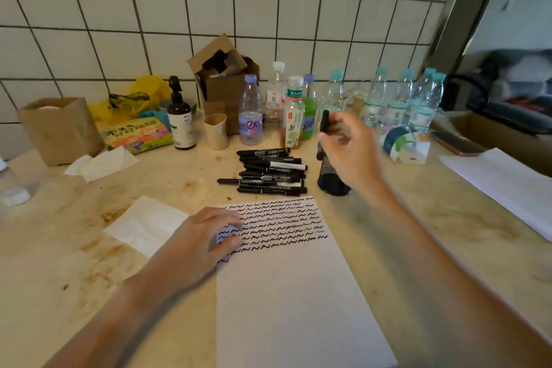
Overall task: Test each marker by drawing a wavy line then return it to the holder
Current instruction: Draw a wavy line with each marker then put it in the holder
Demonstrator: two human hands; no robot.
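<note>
The left hand [206, 236] lies flat, fingers straight, pinning the paper [286, 272] against sliding, while the right hand [349, 149] pinches a marker [324, 122] upright over the holder [330, 179], apparently to drop it in.
</note>
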